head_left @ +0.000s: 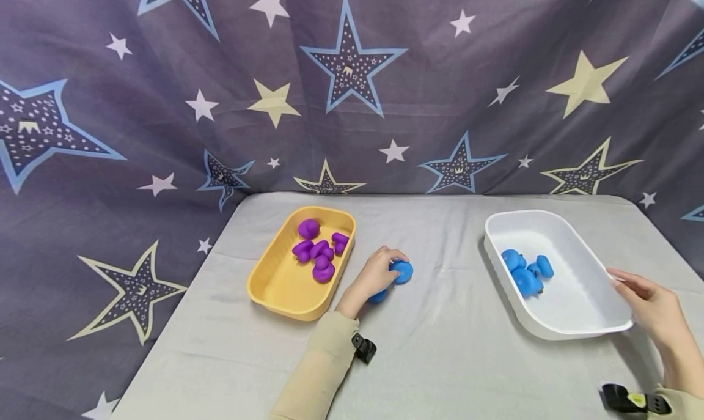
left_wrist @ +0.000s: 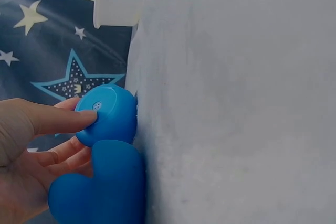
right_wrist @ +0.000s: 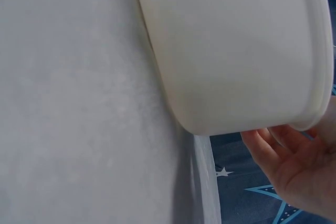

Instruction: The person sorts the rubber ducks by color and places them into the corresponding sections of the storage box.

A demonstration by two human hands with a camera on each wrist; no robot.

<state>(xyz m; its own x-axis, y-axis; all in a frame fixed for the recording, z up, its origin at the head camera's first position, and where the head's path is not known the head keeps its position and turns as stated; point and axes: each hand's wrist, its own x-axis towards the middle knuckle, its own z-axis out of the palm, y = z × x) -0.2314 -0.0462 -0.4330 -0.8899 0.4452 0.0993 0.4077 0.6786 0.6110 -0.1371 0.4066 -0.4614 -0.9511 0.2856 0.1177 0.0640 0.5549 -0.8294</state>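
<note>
My left hand [head_left: 376, 272] pinches a blue rubber duck [left_wrist: 118, 119], thumb on its flat round base and fingers on its far side. In the left wrist view the duck lies tipped, its base with a small hole facing the thumb. A second blue duck [left_wrist: 118, 187] rests on the table close by the palm, mostly hidden by the hand in the head view. At the right, my right hand [head_left: 651, 304] grips the rim of a white tub [head_left: 583, 273]; the right wrist view shows its fingers partly behind the wall. Several blue ducks [head_left: 527, 281] lie in the tub's left part.
Left of my left hand stands a yellow tub [head_left: 275, 291] holding several purple ducks [head_left: 321, 249]. Grey cloth covers the table [head_left: 440, 359]. A dark star-patterned curtain [head_left: 385, 132] hangs behind the table and along its left side.
</note>
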